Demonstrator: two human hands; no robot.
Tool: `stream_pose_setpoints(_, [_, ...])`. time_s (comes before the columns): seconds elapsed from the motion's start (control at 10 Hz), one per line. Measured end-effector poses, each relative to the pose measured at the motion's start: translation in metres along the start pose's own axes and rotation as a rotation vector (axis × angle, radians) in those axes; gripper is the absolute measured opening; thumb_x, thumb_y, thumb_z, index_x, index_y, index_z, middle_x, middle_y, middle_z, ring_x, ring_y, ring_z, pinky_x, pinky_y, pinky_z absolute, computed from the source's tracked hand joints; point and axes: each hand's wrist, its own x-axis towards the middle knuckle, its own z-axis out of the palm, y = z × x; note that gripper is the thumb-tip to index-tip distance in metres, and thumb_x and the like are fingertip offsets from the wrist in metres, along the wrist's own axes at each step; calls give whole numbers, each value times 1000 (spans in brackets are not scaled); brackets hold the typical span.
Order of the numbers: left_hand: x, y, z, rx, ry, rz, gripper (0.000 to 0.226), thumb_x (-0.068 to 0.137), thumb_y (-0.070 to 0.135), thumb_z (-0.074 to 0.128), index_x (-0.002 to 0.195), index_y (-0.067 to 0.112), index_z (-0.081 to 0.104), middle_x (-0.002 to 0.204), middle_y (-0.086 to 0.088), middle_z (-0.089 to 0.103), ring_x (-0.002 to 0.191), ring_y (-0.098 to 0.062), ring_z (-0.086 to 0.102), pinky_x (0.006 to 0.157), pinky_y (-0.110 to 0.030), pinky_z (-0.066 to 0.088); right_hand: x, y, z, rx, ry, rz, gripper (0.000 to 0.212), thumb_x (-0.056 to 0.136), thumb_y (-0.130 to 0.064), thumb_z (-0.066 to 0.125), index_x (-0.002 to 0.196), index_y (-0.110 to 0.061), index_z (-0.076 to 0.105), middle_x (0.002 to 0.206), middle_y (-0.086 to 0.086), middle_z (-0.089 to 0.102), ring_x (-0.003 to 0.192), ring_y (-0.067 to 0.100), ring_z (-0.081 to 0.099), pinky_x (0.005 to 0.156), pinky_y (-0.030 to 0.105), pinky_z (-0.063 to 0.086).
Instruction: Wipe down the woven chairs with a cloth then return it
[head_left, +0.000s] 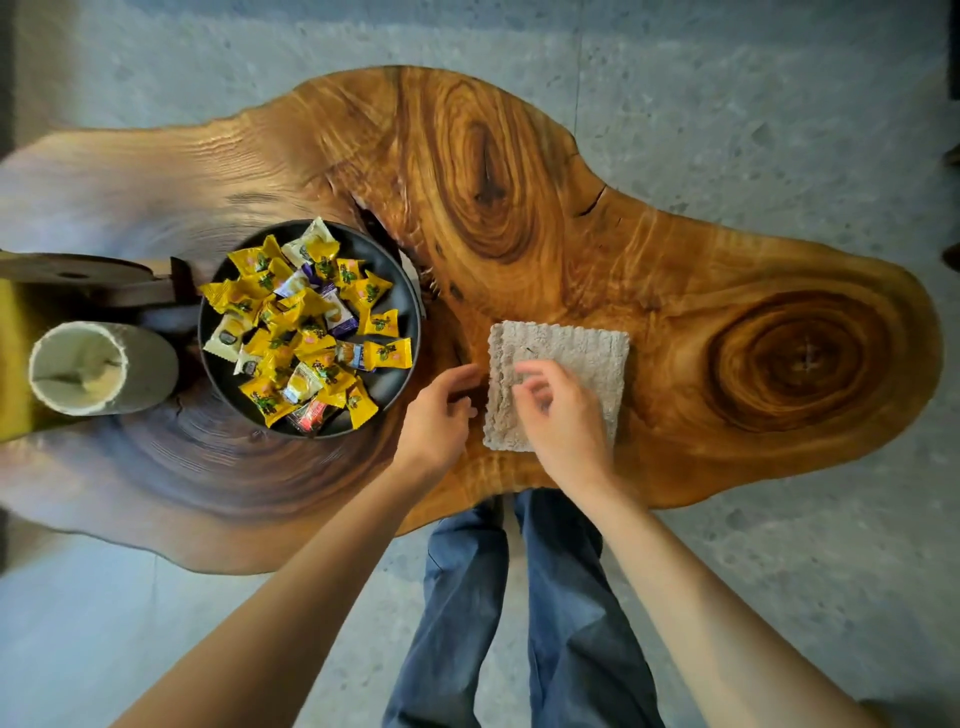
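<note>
**Cloth flat on table, both hands at it**

Pale cup (78, 366) far L, then dark bowl (396, 387) of wrapped sweets (306, 322). L hand (441, 415) just beside cloth's L edge, fingers loosely curled, holding nothing. Folded cloth (587, 353) flat on wood table (727, 260). R hand (561, 421) over cloth's near half, fingers bent down, blurred; pinching or not, can't tell.

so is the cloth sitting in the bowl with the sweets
No, the cloth lies flat on the wooden table, to the right of the dark bowl of wrapped sweets.
</note>
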Motion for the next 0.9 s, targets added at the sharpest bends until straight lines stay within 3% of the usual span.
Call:
stream_pose_setpoints(0.1, [-16, 9, 6, 264, 205, 201, 38, 93, 0, 46, 126, 17, 55, 122, -3, 51, 110, -19, 49, 89, -33, 47, -10, 12, -25, -228, 141, -93, 33, 92, -14, 58, 125, -16, 57, 125, -2, 55, 121, 15, 45, 100, 24, 37])
stream_pose_setpoints(0.2, [-15, 17, 17, 592, 274, 570, 44, 87, -2, 55, 129, 12, 53, 131, -9, 49, 111, -30, 46, 89, -40, 46, -9, 29, -43, -355, 66, -70, 64, 91, -17, 59, 148, -19, 30, 156, 0, 26, 144, 20, 17, 113, 24, 14])
stream_pose_setpoints(0.3, [5, 15, 34, 910, 113, 719, 50, 96, 22, 42, 145, 15, 36, 153, -7, 31, 138, -33, 32, 109, -48, 31, -4, 45, -48, -557, -163, -79, 84, 97, -35, 50, 152, -20, -12, 160, 0, -18, 145, 19, -21, 113, 28, -7])
stream_pose_setpoints(0.4, [21, 1, 40, 1210, 8, 569, 74, 87, 57, 19, 148, 15, 27, 154, -6, 29, 141, -26, 29, 111, -49, 29, 1, 61, -46, -771, -323, -97, 88, 97, -53, 35, 142, -18, -32, 153, 4, -35, 140, 21, -33, 117, 43, -9])
stream_pose_setpoints(0.5, [30, -19, 40, 1308, 2, 525, 88, 78, 69, 9, 149, 17, 10, 156, -4, 14, 143, -25, 14, 113, -49, 16, 6, 72, -45, -871, -392, -87, 88, 94, -63, 24, 136, -20, -40, 149, 3, -41, 139, 22, -34, 118, 50, -8])
stream_pose_setpoints(0.6, [35, -21, 42, 1332, 1, 538, 87, 79, 71, 3, 147, 19, -15, 155, -4, -13, 145, -25, -10, 115, -52, 2, 9, 74, -45, -917, -416, -77, 87, 93, -65, 21, 127, -24, -47, 145, 1, -46, 139, 21, -34, 118, 52, -9])
stream_pose_setpoints(0.7, [32, -15, 40, 1341, 7, 543, 86, 79, 71, 2, 142, 21, -28, 151, -5, -26, 139, -23, -20, 115, -50, -1, 10, 67, -48, -900, -438, -41, 86, 95, -63, 24, 131, -24, -44, 144, 0, -46, 140, 21, -33, 118, 51, -9])
stream_pose_setpoints(0.8, [17, -2, 33, 1296, -40, 523, 83, 79, 69, 4, 141, 26, -30, 149, -6, -30, 137, -24, -25, 116, -48, -3, 4, 51, -55, -873, -453, -31, 81, 99, -54, 28, 145, -22, -29, 152, 1, -37, 142, 22, -29, 118, 50, -8])
stream_pose_setpoints(0.9, [-9, 24, 17, 1215, -47, 474, 73, 90, 63, 13, 143, 33, -27, 150, -5, -34, 138, -28, -29, 115, -49, -8, -10, 24, -76, -780, -360, -15, 70, 103, -40, 32, 152, -19, -12, 160, -2, -18, 147, 20, -15, 120, 45, 0])
